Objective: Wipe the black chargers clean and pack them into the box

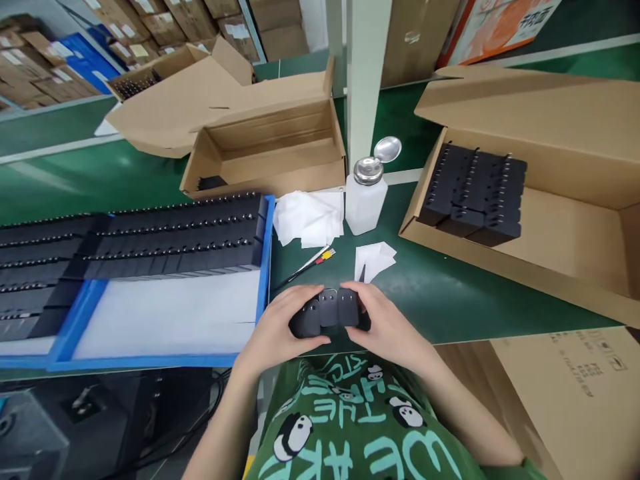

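Note:
Just above the table's near edge, my left hand (283, 321) and my right hand (386, 325) grip a short row of small black plastic blocks (328, 308) from its two ends. Small shiny dots show on the tops of the blocks. My left fingers and thumb close around the left end, my right ones around the right end; the fingers hide part of both ends. Beyond my right fingers lies a white wipe (376, 259), with a dark pointed tip (363, 272) over it whose lower part is hidden.
To the left, blue trays (165, 361) hold rows of similar black blocks. A cardboard box (565, 283) with more blocks stands right; another box (280, 177) stands behind. A white pump bottle (367, 203), stacked wipes (309, 217) and a cable with coloured plugs (320, 258) lie between.

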`<state>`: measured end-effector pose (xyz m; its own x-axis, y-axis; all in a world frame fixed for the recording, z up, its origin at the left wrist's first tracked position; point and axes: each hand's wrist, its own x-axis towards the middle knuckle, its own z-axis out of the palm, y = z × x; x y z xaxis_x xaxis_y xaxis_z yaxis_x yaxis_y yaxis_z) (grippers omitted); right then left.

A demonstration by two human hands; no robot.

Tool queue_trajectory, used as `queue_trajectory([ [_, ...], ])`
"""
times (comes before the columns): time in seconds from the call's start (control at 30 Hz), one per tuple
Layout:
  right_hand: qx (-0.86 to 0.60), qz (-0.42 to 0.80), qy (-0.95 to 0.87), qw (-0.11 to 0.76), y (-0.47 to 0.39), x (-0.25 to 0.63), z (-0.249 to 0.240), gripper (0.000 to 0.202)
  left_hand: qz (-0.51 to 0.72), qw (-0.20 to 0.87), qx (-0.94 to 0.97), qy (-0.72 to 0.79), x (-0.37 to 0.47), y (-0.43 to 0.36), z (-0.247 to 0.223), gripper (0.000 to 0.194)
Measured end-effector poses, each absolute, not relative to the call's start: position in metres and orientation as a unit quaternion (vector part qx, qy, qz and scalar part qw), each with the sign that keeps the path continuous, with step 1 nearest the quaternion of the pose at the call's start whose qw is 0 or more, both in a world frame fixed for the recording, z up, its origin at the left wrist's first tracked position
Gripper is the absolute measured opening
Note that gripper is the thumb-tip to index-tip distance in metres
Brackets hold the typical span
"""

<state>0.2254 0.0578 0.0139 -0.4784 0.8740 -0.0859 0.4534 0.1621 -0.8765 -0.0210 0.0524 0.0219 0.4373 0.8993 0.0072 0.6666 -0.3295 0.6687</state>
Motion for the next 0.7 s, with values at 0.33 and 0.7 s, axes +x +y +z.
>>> queue_trajectory([
  [0.33, -0.447, 0.509, -0.720, 0.151, 0.061, 0.224, 0.003, 0.091, 0.194, 0.339, 0.745, 0.541, -0.050, 0.045, 0.030, 0.091],
  [0.7, -0.454, 0.539, -0.691, 0.161, 0.063, 0.229, 0.014, 0.089, 0.154, 0.322, 0.775, 0.521, -0.074, 0.046, 0.020, 0.085],
])
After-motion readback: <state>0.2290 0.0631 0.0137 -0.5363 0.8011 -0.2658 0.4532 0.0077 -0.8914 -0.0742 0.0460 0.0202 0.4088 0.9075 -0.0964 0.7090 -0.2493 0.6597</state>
